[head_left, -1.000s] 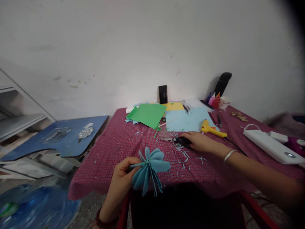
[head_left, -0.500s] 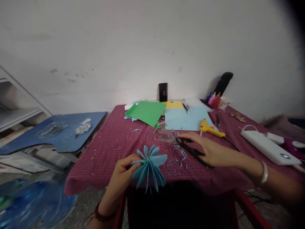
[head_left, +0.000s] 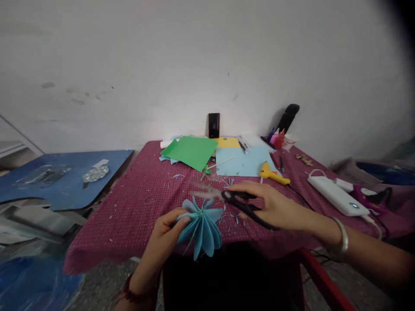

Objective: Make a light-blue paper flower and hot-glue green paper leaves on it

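Between the thumb and fingers of my left hand (head_left: 170, 229) is a light blue paper flower (head_left: 202, 231), its petals fanned out over the table's front edge. My right hand (head_left: 269, 205) is closed round the black handles of a pair of scissors (head_left: 238, 201). The blades point left, slightly blurred, just above and behind the flower's upper petals; whether they touch is hard to tell. Thin paper trimmings (head_left: 231, 218) lie scattered on the checked red tablecloth (head_left: 139, 198) beneath the scissors.
A green sheet (head_left: 194, 151) and a light blue sheet (head_left: 240, 162) lie further back, with a yellow glue gun (head_left: 272, 174) at their right. A phone (head_left: 214, 125) leans on the wall. At right sits a white power strip (head_left: 335, 194); a blue table (head_left: 71, 177) stands left.
The scissors have moved left, so the blades now hover by the flower's upper petals. The flower has turned slightly in my left hand. The camera view has shifted a little to the right.
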`<state>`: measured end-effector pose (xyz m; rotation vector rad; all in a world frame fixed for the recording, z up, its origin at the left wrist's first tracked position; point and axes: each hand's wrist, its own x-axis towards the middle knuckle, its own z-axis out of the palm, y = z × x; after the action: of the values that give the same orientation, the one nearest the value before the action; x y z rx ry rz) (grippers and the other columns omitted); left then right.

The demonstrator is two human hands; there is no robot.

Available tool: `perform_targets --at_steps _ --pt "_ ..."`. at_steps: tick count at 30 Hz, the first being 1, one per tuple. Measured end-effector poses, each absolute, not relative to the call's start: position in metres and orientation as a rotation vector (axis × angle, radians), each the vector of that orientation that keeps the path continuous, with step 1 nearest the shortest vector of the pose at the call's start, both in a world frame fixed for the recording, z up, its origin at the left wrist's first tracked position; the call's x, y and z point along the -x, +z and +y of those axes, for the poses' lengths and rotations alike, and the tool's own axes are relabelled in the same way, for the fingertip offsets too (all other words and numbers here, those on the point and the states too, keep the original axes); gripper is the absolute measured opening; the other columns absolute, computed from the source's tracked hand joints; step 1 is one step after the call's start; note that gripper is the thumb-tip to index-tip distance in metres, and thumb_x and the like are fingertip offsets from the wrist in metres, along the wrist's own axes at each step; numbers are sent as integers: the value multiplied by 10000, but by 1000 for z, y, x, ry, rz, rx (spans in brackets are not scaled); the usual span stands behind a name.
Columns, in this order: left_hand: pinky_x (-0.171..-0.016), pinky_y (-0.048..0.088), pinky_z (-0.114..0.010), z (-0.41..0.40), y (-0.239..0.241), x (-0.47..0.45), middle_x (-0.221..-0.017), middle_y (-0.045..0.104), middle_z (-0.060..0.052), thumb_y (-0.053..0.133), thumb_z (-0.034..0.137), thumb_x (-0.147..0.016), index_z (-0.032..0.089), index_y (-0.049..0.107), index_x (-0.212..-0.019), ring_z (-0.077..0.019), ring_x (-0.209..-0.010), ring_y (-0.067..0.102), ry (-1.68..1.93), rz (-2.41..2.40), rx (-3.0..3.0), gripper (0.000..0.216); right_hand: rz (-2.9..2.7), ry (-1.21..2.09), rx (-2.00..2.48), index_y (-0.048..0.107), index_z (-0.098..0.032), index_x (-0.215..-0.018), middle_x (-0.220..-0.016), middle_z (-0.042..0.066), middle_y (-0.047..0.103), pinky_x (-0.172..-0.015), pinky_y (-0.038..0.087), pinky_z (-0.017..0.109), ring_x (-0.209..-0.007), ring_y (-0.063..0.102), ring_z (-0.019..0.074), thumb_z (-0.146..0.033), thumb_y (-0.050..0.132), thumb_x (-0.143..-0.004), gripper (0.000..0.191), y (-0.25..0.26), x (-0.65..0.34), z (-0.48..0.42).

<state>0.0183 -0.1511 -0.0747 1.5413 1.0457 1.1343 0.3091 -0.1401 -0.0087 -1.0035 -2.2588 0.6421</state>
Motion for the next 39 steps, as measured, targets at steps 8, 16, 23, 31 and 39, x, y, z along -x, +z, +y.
perform_targets --at_steps 8,16,23,31,39 --pt "-607 462 -236 -134 -92 -16 -723 686 -13 610 485 -849 174 724 -883 -138 -637 581 1186 1134 -1300 333 -1787 1000 893 562 -227 -1257 -1101 63 690 -848 529 379 -982 662 216 -171 667 -750 521 -57 -247 -119" --pt "-929 500 -421 -139 -97 -12 -1167 682 -121 713 526 -651 177 609 -1195 -311 -1072 632 1352 1115 -1484 654 -1519 909 962 581 -236 -1189 -1162 52 670 -956 476 401 -1067 627 224 -142 675 -713 494 -77 -198 -117" --pt "-905 526 -400 -168 -86 -37 -1254 624 -119 684 238 -690 213 484 -1326 -270 -1108 635 1447 1482 -1670 666 -1497 994 906 570 -247 -1171 -1050 37 681 -853 517 370 -954 643 207 -177 698 -699 494 -75 -187 -132" --pt "-629 494 -229 -165 -91 -19 -768 662 -9 676 303 -788 177 658 -812 -143 -694 609 1498 1348 -1484 130 -1501 690 980 539 -236 -1249 -1118 84 672 -871 527 375 -974 652 208 -229 689 -783 489 -84 -241 -113" --pt "-641 528 -236 -176 -71 -24 -834 721 -30 638 243 -798 190 675 -847 -156 -721 666 1487 1339 -1635 81 -2051 302 1364 597 -169 -1241 -1149 123 671 -958 463 458 -1067 616 256 -44 594 -762 495 -105 -307 -72"
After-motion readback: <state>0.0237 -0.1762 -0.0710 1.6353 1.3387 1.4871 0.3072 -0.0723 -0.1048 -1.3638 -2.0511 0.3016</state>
